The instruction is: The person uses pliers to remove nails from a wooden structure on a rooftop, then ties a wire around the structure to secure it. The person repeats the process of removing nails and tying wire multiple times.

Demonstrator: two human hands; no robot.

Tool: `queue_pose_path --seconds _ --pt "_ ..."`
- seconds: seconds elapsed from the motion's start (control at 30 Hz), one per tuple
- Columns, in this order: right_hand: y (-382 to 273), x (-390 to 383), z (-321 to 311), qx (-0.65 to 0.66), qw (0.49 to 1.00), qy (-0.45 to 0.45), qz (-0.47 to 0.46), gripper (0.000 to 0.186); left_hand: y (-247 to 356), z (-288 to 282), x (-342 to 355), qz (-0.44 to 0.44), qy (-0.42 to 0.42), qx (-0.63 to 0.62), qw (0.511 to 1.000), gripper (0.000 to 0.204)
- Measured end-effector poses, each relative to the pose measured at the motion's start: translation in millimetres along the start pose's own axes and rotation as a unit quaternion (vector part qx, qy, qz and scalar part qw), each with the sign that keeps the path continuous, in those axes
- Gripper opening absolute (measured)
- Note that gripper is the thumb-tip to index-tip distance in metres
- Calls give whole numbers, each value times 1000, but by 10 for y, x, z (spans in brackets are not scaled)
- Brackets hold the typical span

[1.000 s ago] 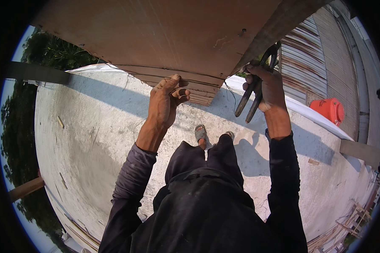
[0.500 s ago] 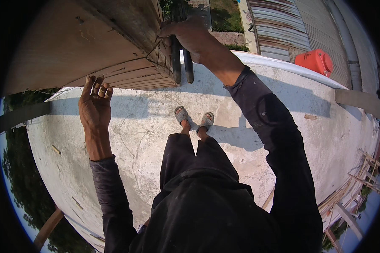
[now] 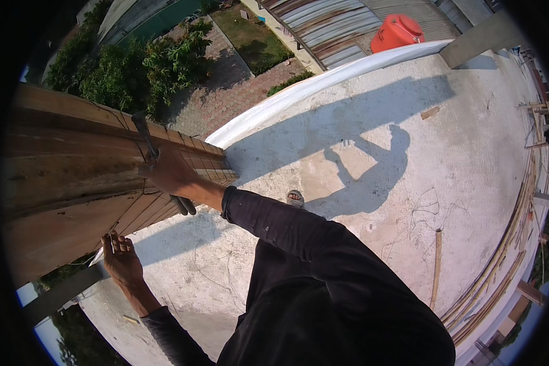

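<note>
Tall wooden formwork [image 3: 67,183] stands at the left, with thin dark wires [image 3: 130,210] running across its boards. Beside its edge, my right hand [image 3: 174,174] is closed round a pair of pincers [image 3: 183,206]. Their two dark handles show below my fist, and a slim metal part sticks out above it. The working end is partly hidden by my hand. Lower down, my left hand [image 3: 122,259] is raised close to the panel near the wires, its fingers loosely bent and apart. I cannot tell whether the fingertips touch the panel.
I stand on a pale concrete slab [image 3: 348,146] with a raised white edge [image 3: 274,104]. Beyond lie a paved yard and a red tank [image 3: 398,32]. Long wooden strips [image 3: 500,262] lie at the right. A loose stick [image 3: 437,268] and thin wire lie on the slab.
The view has swung right, so the formwork now sits further left and my shadow shows on the slab. My right hand still grips the pincers; my left hand stays near the panel.
</note>
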State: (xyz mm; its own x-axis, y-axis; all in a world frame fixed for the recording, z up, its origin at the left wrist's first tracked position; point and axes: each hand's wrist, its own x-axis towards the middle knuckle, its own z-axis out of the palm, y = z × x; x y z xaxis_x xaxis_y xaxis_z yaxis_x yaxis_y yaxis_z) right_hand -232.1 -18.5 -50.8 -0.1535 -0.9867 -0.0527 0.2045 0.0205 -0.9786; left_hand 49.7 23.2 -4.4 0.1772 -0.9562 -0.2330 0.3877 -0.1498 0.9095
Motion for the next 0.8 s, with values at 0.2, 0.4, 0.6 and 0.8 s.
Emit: queue_pose_path --seconds 0.2,0.4,0.6,0.8 --pt "540 -98 -774 -9 995 65 74 25 -43 42 -42 -13 41 -25 999 13" --pt "1522 -582 -1590 24 953 204 222 23 -6 61 5 -18 62 -54 997 24" --pt "2375 -1458 -2065 -5 892 296 342 22 80 34 111 -31 39 -115 992 30" --pt "2911 -1997 -2295 -15 859 313 405 17 160 -254 194 -11 -40 -117 992 59"
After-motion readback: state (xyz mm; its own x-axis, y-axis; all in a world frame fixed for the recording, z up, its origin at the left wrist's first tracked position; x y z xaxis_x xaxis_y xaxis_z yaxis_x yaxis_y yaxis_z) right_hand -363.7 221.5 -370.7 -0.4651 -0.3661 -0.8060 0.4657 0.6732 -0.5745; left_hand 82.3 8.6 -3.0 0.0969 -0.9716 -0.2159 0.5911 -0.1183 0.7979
